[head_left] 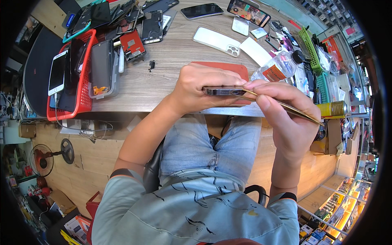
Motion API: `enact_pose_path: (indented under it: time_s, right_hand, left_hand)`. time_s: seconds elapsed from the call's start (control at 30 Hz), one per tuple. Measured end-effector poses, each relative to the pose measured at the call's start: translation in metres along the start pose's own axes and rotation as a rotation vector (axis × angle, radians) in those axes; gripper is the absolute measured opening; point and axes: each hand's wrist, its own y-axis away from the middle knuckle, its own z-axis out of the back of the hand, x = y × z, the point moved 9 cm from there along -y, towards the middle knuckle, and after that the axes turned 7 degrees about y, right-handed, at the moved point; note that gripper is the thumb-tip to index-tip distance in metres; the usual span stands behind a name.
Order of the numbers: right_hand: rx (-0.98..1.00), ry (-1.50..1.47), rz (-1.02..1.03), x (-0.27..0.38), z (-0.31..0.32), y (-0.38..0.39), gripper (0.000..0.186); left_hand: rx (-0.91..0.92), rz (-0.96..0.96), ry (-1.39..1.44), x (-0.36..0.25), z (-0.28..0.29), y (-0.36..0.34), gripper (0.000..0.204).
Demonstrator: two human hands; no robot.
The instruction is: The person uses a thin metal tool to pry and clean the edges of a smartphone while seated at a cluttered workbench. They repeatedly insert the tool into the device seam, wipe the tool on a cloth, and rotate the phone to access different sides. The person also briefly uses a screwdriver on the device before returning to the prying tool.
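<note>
My left hand (198, 83) is closed round a dark phone (218, 91), held edge-on above the desk's front edge with its port showing. My right hand (288, 114) pinches a long, thin gold-coloured tool (300, 115), possibly tweezers, whose front end lies at the phone's port end; the exact contact is too small to tell. A red mat (220, 65) lies under and behind my hands. Right of it is a clear plastic bottle (275, 67) with an orange label.
At left stand a red basket (86, 100) of phones and a clear container (104, 69), near piled phone parts (151, 26). Behind are a white phone (214, 41), a propped phone (249, 12) and a white card (255, 51). Green baskets (322, 87) and a yellow can (330, 109) stand at right.
</note>
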Motion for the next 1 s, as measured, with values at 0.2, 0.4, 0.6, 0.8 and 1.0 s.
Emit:
enact_pose_path:
  time_s: [0.2, 0.4, 0.6, 0.8, 1.0]
  right_hand:
    - [-0.068, -0.121, 0.031, -0.011, 0.006, 0.005, 0.017]
    - [-0.311, -0.278, 0.118, -0.032, 0.069, 0.031, 0.026]
    - [-0.701, 0.292, -0.172, -0.096, 0.128, 0.065, 0.02]
    - [-0.445, 0.934, 0.09, -0.164, 0.131, 0.055, 0.025]
    - [-0.307, 1.122, 0.047, -0.208, 0.133, 0.034, 0.036]
  left_hand:
    - [0.011, 0.01, 0.005, 0.004, 0.0, 0.002, 0.033]
    - [0.016, 0.032, 0.006, 0.005, -0.005, 0.001, 0.029]
    - [0.003, 0.068, -0.114, -0.004, -0.003, -0.003, 0.024]
    - [-0.04, 0.179, -0.083, 0.011, -0.006, -0.001, 0.025]
    - [-0.074, 0.371, 0.027, 0.023, -0.007, 0.002, 0.025]
